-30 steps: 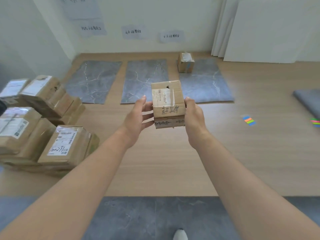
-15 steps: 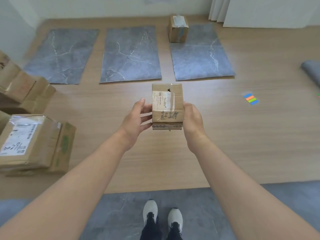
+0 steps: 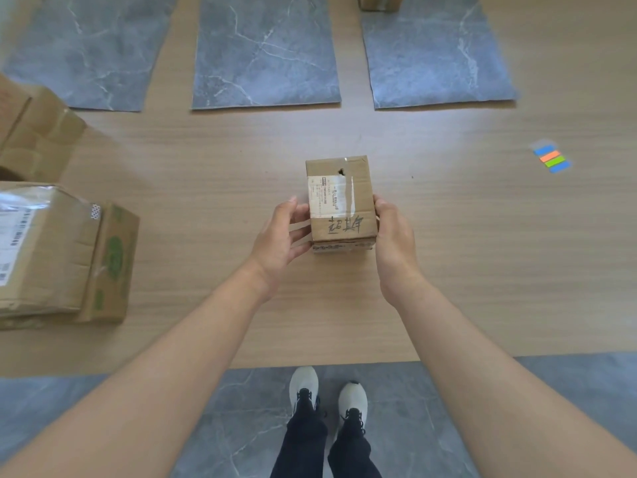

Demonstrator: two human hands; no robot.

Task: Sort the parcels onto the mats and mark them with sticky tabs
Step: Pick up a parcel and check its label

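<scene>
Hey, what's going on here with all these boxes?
A person holds a small parcel between the left hand and right hand, over the wood floor. Three grey mats lie ahead; another parcel sits at the far edge of the right mat. Sticky tabs lie to the right; more parcels wait at left.

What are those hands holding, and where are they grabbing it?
A small box, held between both hands by its sides: the left hand on its left side, the right hand on its right.
</scene>
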